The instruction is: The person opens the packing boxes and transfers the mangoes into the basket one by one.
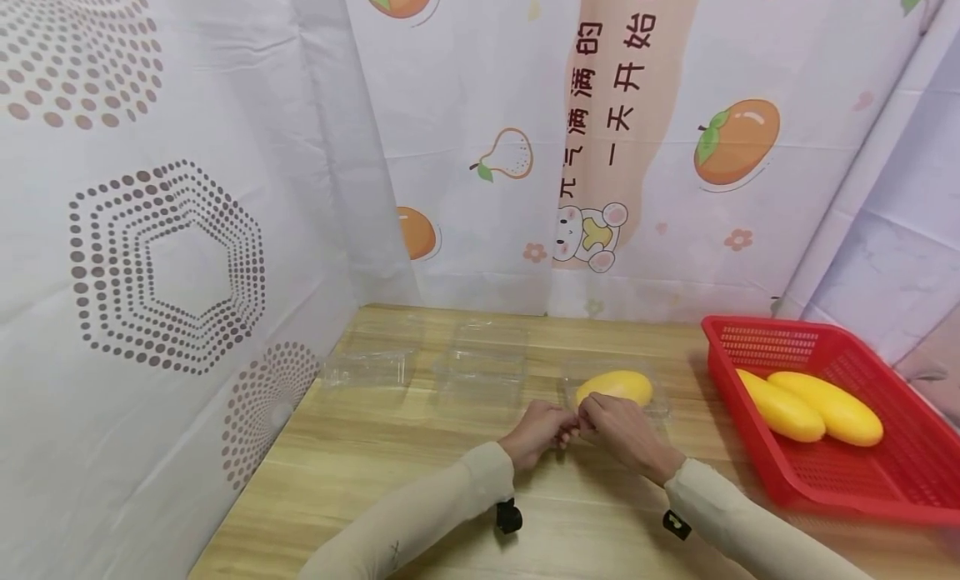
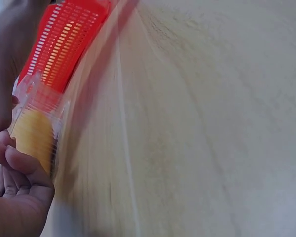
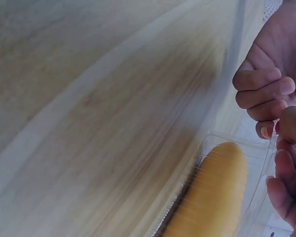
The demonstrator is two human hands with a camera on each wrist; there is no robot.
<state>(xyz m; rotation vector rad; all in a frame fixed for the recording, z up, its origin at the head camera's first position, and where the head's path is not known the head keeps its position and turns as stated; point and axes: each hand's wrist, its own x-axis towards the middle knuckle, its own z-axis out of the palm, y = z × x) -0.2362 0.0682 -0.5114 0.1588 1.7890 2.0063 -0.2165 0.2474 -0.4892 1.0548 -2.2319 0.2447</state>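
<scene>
One yellow mango (image 1: 626, 386) lies inside a clear plastic box (image 1: 660, 407) on the table, its ribbed wall showing close up in the right wrist view. Both hands meet at the box's near left corner. My left hand (image 1: 536, 432), fingers curled, pinches the rim there. Beside it, fingertips almost touching the left ones, my right hand (image 1: 626, 434) pinches the same edge with thumb and forefinger. In the right wrist view the mango (image 3: 212, 192) sits below the hands, behind the plastic. Part of the box's front is hidden by the hands.
Two more clear plastic boxes stand to the left, one in the middle (image 1: 483, 367) and one farther left (image 1: 367, 367). A red basket (image 1: 772, 472) with yellow mangoes (image 1: 825, 405) is at the right. A printed curtain (image 1: 480, 88) hangs behind the table.
</scene>
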